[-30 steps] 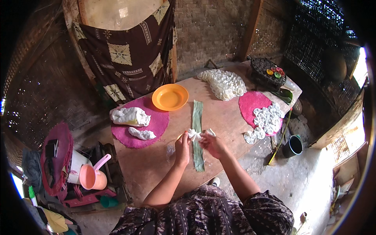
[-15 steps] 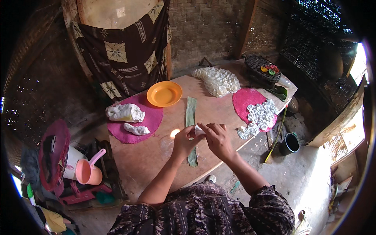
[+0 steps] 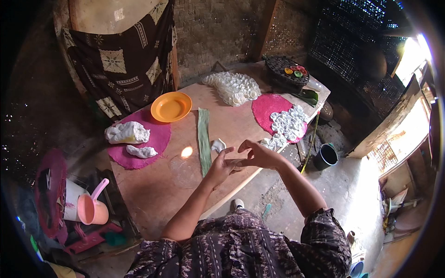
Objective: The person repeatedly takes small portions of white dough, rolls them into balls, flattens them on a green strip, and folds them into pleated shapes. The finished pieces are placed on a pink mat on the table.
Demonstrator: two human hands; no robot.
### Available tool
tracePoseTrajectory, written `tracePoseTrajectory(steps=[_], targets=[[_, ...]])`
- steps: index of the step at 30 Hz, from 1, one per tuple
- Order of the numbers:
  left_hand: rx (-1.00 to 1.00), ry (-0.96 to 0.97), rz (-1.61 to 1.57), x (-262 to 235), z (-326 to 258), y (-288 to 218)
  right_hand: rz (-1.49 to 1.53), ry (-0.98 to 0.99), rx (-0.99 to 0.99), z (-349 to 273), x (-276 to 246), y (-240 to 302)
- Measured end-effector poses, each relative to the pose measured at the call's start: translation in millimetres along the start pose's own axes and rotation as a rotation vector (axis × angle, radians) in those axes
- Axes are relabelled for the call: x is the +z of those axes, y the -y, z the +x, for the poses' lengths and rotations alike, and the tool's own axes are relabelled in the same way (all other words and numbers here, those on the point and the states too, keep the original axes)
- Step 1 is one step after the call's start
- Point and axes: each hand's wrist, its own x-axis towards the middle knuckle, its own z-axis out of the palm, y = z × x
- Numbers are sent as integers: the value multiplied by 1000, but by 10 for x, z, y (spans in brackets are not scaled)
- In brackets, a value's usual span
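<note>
My left hand (image 3: 219, 167) and my right hand (image 3: 257, 155) meet fingertip to fingertip above the near edge of the wooden table (image 3: 153, 190). Neither hand visibly holds anything. The left fingers are spread and the right fingers are curled against them. A small white dough piece (image 3: 218, 145) lies on the table just beyond my left hand. It rests beside a long green leaf strip (image 3: 203, 139) that runs away from me. To the right of my right hand, several white shaped pieces (image 3: 285, 124) lie on a pink round mat (image 3: 266, 105).
An orange bowl (image 3: 171, 106) stands at the far left. Beside it a second pink mat (image 3: 155, 134) carries two white dough lumps (image 3: 127, 132). A heap of white folded pieces (image 3: 234, 87) and a dark tray (image 3: 288, 72) sit at the back. A pink scoop (image 3: 92, 208) and a dark bucket (image 3: 326, 156) are on the floor.
The white dough piece that my hands held together now lies on the table by the leaf strip. Both hands have drawn back toward me and to the right.
</note>
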Motion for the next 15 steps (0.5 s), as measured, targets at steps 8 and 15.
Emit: tracePoseTrajectory(steps=[8, 15], targets=[[-4, -104, -441, 114, 237, 146, -780, -435, -368, -371, 98, -95], [-206, 171, -710, 102, 491, 225, -831, -442, -406, -202, 52, -771]])
